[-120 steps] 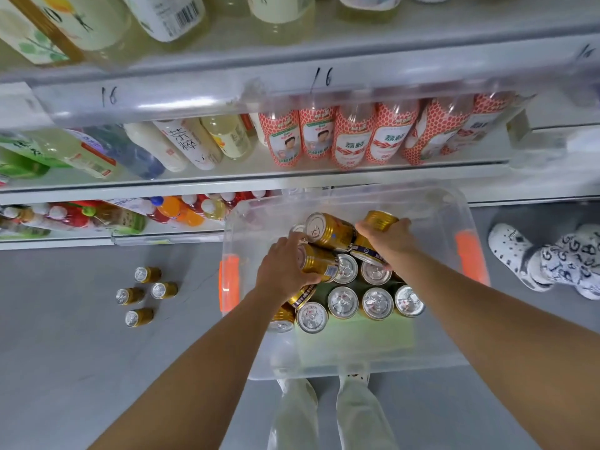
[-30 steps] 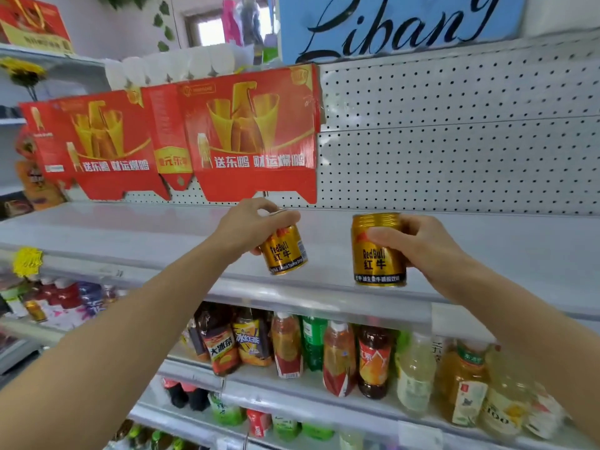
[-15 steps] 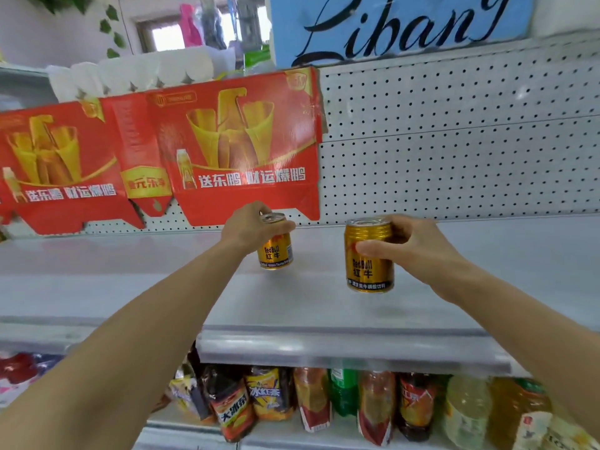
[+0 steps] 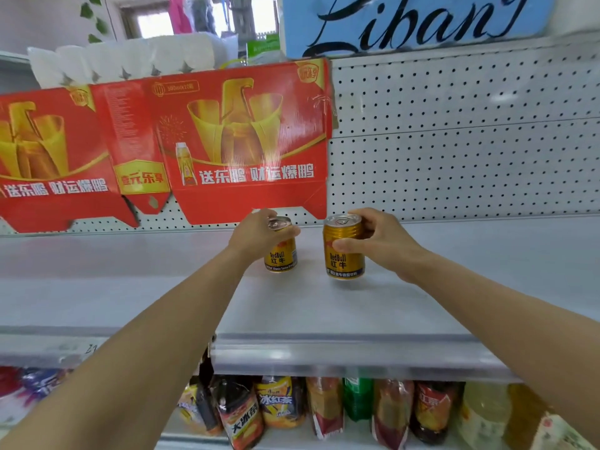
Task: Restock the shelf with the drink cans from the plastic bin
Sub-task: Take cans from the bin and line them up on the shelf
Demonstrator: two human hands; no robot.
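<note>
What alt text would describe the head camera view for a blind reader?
Two hands each hold a gold drink can upright on a pale grey shelf: left hand on the left can, right hand on the right can.

Glossy metal cans [image 4: 344,251] on smooth matt shelf [image 4: 324,306].

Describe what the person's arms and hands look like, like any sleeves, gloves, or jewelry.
Both arms are bare from the bottom of the picture up to the wrists: no sleeves show. The left hand and the right hand wear no gloves. No watch, bracelet or ring is visible on either one, and no markings show on the forearms.
</note>
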